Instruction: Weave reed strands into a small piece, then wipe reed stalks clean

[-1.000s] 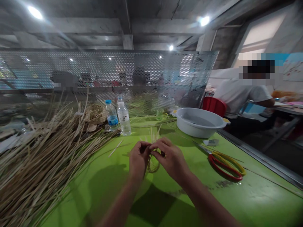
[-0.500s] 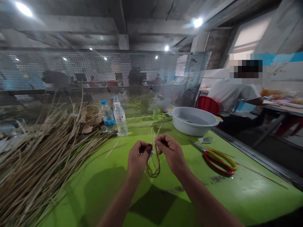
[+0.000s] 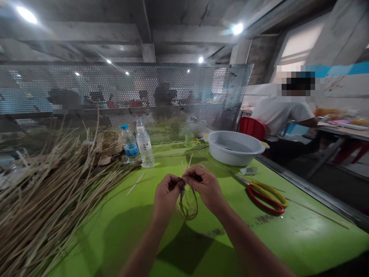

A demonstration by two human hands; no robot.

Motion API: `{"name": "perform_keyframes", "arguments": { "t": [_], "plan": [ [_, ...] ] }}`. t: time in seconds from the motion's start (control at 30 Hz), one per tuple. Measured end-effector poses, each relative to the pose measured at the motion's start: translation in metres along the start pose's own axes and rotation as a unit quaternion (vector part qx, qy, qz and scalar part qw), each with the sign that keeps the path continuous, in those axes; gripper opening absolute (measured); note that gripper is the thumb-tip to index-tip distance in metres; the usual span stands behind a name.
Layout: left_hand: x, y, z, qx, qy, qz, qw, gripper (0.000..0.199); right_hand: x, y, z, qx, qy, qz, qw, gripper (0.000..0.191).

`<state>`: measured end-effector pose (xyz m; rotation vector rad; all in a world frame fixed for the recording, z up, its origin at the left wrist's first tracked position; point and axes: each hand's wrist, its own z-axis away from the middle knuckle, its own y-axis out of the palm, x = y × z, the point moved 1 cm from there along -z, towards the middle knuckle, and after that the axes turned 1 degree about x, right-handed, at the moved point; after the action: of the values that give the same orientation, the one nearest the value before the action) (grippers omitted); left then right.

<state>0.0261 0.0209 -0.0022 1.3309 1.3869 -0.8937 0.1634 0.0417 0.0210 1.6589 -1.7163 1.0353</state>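
A loop of thin braided plant fibre hangs below my fingertips above the green table. My left hand pinches it from the left, thumb against the bent fingers. On the other side my right hand pinches at the top of the loop, its fingertips touching those of the left. Pale loose strand ends stick up behind the fingers. The exact spot gripped is hidden by the fingers.
At left lies a big heap of dry straw strands. Two plastic bottles, one a white-capped bottle, stand behind. To the right are scissors and a grey basin. A person in a white shirt sits beyond.
My right hand has shifted left so that the fingertips of both hands meet. The loop now hangs a little lower and rounder. The view has moved slightly.
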Motion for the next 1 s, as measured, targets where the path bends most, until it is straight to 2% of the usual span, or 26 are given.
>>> {"name": "perform_keyframes", "arguments": {
  "t": [0.17,0.33,0.43,0.5,0.6,0.67,0.8,1.0],
  "plan": [
    [-0.001,0.0,0.001,0.003,-0.012,0.019,1.0,0.015,0.0,0.001,0.0,-0.002,-0.005,0.005,1.0,0.001],
    [-0.003,-0.001,0.001,0.004,-0.026,0.045,0.999,0.018,-0.004,-0.001,0.0,-0.031,0.111,-0.144,0.983,0.031],
    [-0.005,-0.004,-0.001,-0.009,-0.033,0.067,0.997,0.019,-0.003,-0.005,-0.002,-0.044,0.152,-0.195,0.968,0.032],
    [-0.006,-0.006,-0.002,-0.016,-0.033,0.073,0.997,0.02,-0.002,-0.006,-0.002,-0.013,0.184,-0.192,0.964,0.029],
    [-0.007,-0.009,-0.003,-0.018,-0.018,0.058,0.998,0.019,-0.004,-0.005,-0.002,0.081,0.23,-0.182,0.953,0.028],
    [-0.007,-0.009,-0.004,-0.016,0.005,0.038,0.999,0.017,-0.006,-0.003,-0.002,0.11,0.232,-0.188,0.948,0.029],
    [-0.005,-0.01,-0.005,-0.008,0.037,0.003,0.999,0.013,-0.008,-0.002,-0.002,0.097,0.218,-0.214,0.947,0.029],
    [-0.005,-0.01,-0.005,0.012,0.025,0.001,1.0,0.013,-0.007,-0.002,-0.002,0.083,0.215,-0.2,0.952,0.025]
  ]
}}
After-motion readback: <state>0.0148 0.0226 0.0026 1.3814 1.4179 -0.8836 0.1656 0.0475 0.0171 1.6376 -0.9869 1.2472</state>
